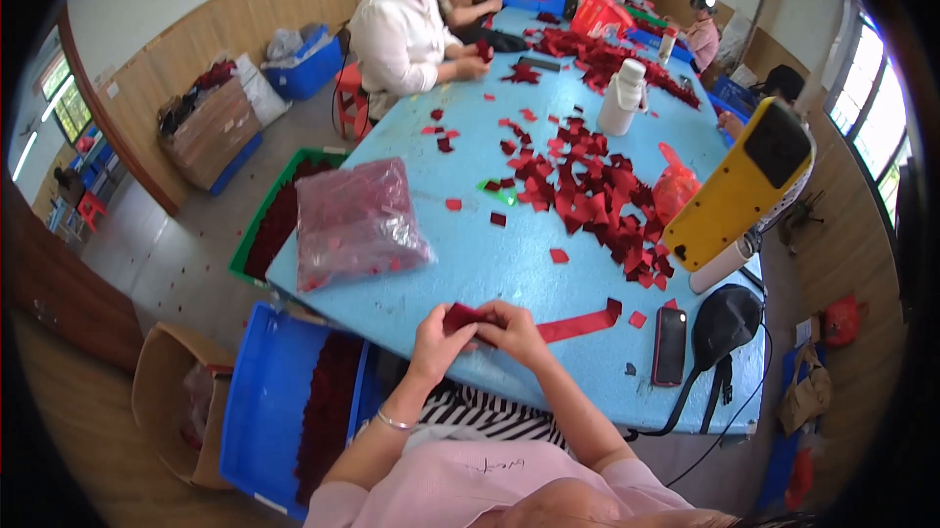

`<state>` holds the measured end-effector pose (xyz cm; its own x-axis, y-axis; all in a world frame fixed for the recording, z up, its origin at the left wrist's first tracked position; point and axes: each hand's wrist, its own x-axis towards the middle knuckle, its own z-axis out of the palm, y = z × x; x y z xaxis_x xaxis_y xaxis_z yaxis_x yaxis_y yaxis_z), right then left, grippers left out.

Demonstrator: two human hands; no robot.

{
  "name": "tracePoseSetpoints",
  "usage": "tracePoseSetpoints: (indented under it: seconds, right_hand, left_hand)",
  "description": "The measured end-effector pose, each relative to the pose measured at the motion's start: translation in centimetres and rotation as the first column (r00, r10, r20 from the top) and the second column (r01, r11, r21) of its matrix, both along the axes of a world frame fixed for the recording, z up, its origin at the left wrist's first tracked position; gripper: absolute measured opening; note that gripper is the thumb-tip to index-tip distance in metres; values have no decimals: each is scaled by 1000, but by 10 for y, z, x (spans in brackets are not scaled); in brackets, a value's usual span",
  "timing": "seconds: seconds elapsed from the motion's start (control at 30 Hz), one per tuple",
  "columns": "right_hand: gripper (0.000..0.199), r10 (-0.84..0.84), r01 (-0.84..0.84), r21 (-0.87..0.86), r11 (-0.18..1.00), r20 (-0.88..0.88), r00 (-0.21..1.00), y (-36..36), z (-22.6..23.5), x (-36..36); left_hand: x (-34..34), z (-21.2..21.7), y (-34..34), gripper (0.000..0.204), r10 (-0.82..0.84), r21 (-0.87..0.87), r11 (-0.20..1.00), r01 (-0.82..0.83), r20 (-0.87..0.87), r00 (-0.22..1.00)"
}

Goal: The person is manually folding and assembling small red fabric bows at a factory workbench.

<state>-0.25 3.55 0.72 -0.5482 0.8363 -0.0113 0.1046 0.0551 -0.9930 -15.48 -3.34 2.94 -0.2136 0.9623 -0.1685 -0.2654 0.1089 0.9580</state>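
Observation:
At the near edge of the light blue table (480, 268), both my hands meet over a dark red piece of fabric (460, 315). My left hand (441, 340) pinches its near side, and my right hand (512, 330) closes on its other end, thumbs almost touching. From beside my right hand a long red fabric strip (583, 325) lies to the right on the tabletop; whether it joins the held piece is hidden. Loose red fabric squares (597, 185) are heaped farther off. To the left sits a clear plastic bag (357, 219) packed with dark red pieces.
A black phone (670, 347), a black cap (727, 327) and a yellow device on a stand (734, 190) occupy the right side. A white thermos (621, 102) stands farther back. Blue (257, 401) and green (245, 249) bins flank the table's left. Co-workers (406, 33) sit beyond.

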Motion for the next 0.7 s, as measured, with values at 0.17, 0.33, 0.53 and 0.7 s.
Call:
tracePoseSetpoints:
  seconds: [0.17, 0.33, 0.53, 0.7]
  right_hand:
    - [18, 2, -21, -146, 989, -129, 992, 54, -60, -41]
    - [29, 6, -34, -210, 977, -135, 991, 73, -174, -84]
    - [32, 43, -75, -256, 964, -129, 991, 64, -119, -71]
    - [33, 79, -123, -280, 952, -162, 984, 67, -91, -69]
  left_hand:
    - [-44, -74, 54, 24, -72, 42, 997, 70, 58, 996]
    - [-96, -211, 77, 27, -130, 15, 991, 135, 381, 915]
    - [-95, -164, 64, 35, -168, -12, 974, 226, 632, 756]
    - [-103, -120, 59, 38, -254, 108, 967, 230, 400, 881]
